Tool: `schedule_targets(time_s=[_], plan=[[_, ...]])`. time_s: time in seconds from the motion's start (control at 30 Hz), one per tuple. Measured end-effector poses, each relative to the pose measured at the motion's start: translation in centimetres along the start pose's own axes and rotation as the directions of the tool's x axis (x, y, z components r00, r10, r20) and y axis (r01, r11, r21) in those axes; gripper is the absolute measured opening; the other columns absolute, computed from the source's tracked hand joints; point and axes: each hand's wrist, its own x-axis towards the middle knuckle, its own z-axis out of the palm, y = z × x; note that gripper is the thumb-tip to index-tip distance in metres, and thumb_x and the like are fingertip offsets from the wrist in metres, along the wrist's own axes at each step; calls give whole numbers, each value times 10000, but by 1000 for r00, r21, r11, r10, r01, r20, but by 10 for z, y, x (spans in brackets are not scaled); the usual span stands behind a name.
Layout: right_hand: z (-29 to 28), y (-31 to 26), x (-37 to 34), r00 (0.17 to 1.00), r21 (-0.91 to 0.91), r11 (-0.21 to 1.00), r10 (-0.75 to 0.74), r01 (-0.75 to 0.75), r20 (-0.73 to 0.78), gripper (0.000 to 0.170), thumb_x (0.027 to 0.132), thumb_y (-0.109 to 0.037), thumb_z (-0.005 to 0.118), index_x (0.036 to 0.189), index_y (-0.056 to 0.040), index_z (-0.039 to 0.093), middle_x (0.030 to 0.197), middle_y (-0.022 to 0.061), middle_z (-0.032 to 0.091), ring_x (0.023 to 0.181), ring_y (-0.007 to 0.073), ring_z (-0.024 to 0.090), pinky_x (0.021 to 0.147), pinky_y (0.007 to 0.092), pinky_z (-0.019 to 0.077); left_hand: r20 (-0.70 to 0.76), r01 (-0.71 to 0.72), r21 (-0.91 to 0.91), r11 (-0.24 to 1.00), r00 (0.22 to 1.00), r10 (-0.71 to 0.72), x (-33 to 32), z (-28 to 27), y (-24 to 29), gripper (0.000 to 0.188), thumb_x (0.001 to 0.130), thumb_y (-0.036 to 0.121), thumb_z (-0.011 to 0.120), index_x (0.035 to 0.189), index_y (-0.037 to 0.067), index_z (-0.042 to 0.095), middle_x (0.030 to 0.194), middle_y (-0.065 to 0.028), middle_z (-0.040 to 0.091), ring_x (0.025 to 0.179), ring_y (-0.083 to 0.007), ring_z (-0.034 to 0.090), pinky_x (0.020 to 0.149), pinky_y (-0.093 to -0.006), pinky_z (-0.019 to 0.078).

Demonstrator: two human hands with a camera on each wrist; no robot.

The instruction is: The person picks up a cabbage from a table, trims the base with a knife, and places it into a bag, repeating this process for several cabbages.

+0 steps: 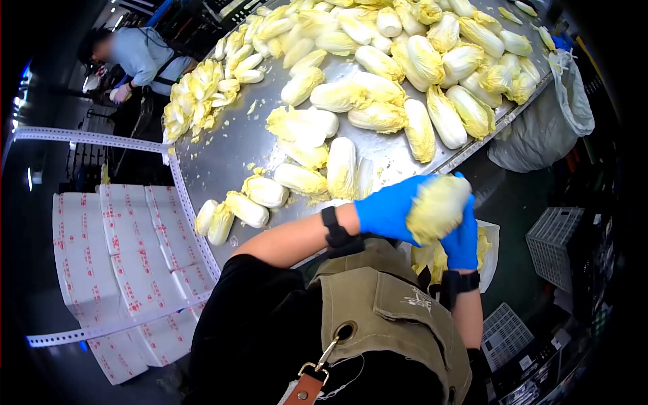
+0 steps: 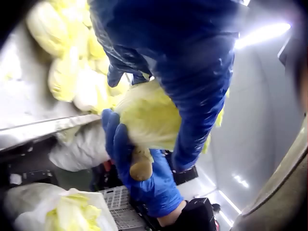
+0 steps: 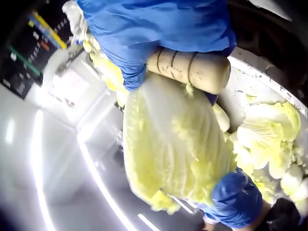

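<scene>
Two hands (image 1: 388, 210) (image 1: 463, 237) — one cabbage (image 1: 440, 209), one handle (image 3: 204, 72).

right grip (image 3: 163, 26) holds wooden handle (image 3: 204, 72)

We hold our blue-gloved left hand (image 1: 386, 209) and blue-gloved right hand (image 1: 463, 237) close together, both apparently curled, though partly hidden.

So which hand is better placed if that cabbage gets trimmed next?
Probably the right hand: it grips a wooden handle, while the left hand holds just the cabbage. No blade shows, though.
</scene>
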Motion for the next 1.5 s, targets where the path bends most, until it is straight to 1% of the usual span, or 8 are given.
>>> schedule_targets(time_s=[0.43,0.6,0.7,0.9,1.1,1.23,1.43,1.5], plan=[[19,146,179,804,-737,320,-265,595,533,716,838,-21,645,1455,-70,284,1455,114,317,1301,229,388,1047,339,378,-744,622,272,735,620,-249,-127,-49,-160,607,782,381,705,1283,87,528,1249,-152,577,1149,-328,541,983,-414,422],[129,186,243,824,-552,796,126,249,553,630,844,-20,624,1424,-100,392,1504,134,196,1391,234,269,1000,321,431,-821,849,328,414,473,-319,-173,-159,-187,806,726,396,750,1348,8,415,1216,-232,564,1094,-383,564,930,-434,454],[170,239,307,629,-630,-37,-30,776,777,620,866,-73,630,1428,-184,394,1526,176,194,1322,228,397,957,322,455,-835,794,538,284,549,47,-200,-249,-212,838,734,360,752,1372,-27,369,1279,-267,503,1160,-412,500,971,-444,409],[174,136,250,710,-636,442,-3,632,704,416,863,-152,658,1254,-69,542,1277,159,506,1126,280,538,963,357,446,-849,952,210,-222,65,-525,-199,-329,-126,646,721,221,762,1272,-9,516,1172,-209,598,1067,-347,587,955,-408,438],[24,-90,192,722,-952,107,-677,287,142,279,843,-86,667,1105,-23,596,1187,102,566,1079,216,540,914,326,438,-233,173,542,822,971,-51,42,-185,-85,535,772,226,751,1250,82,558,1240,-134,557,1144,-327,518,1011,-431,379],[5,-142,203,594,-613,-786,-456,80,663,547,795,-159,716,1299,-54,529,1293,158,504,1217,319,443,988,365,389,146,-83,830,552,987,-72,154,-129,-151,790,752,593,624,1406,208,403,1425,-102,409,1297,-329,380,1097,-606,155],[-24,-105,212,841,-925,91,-456,369,291,580,835,-24,613,1382,-18,421,1364,153,465,1285,258,414,1036,366,371,73,109,750,652,967,-245,101,-166,-146,868,720,622,633,1452,282,313,1475,-146,331,1320,-346,363,1028,-591,296],[10,-57,194,831,-915,-245,-393,319,395,602,838,5,595,1404,-14,391,1427,136,386,1327,236,343,1056,356,344,-24,186,730,658,969,-246,65,-189,-152,823,714,626,644,1409,262,396,1433,-177,379,1224,-391,445,1017,-496,354]])
